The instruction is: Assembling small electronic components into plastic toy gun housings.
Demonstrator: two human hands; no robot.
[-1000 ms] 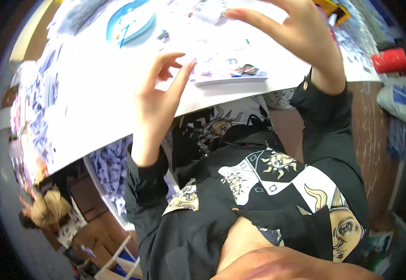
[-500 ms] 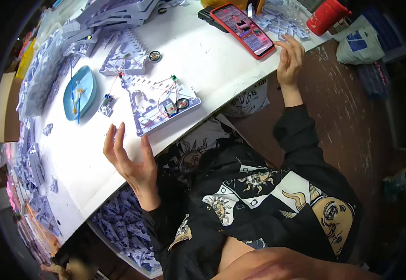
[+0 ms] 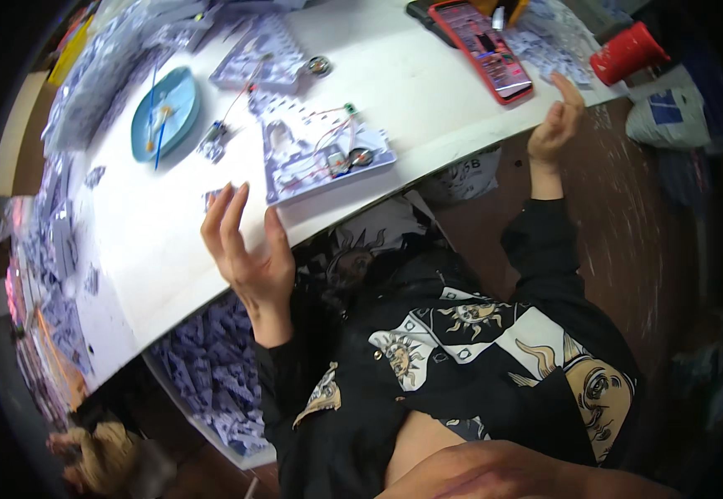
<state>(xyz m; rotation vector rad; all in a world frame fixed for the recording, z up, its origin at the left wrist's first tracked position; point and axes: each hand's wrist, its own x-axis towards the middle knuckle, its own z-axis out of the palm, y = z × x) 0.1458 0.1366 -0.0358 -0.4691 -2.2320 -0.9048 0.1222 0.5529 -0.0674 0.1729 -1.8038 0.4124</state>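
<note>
My left hand [image 3: 243,245] hovers open above the front edge of the white table [image 3: 162,241], palm up, fingers spread, holding nothing. Just beyond it lies a pale purple cardboard piece [image 3: 320,150] with red and white wires and small round parts on it. My right hand [image 3: 554,125] is raised at the table's right edge, fingers loosely curled and apart, empty, next to a red phone [image 3: 482,48]. Both arms wear black sleeves.
A blue oval dish [image 3: 166,112] with a thin blue stick sits at the left. More purple cardboard sheets [image 3: 266,54] lie farther back and along the left edge. A red cup [image 3: 628,51] stands at the right. A box of purple pieces [image 3: 212,382] sits under the table.
Both hands have left the cardboard piece and drawn apart; the left dropped to the table's front edge, the right swung out to the right by the phone. The view has tilted.
</note>
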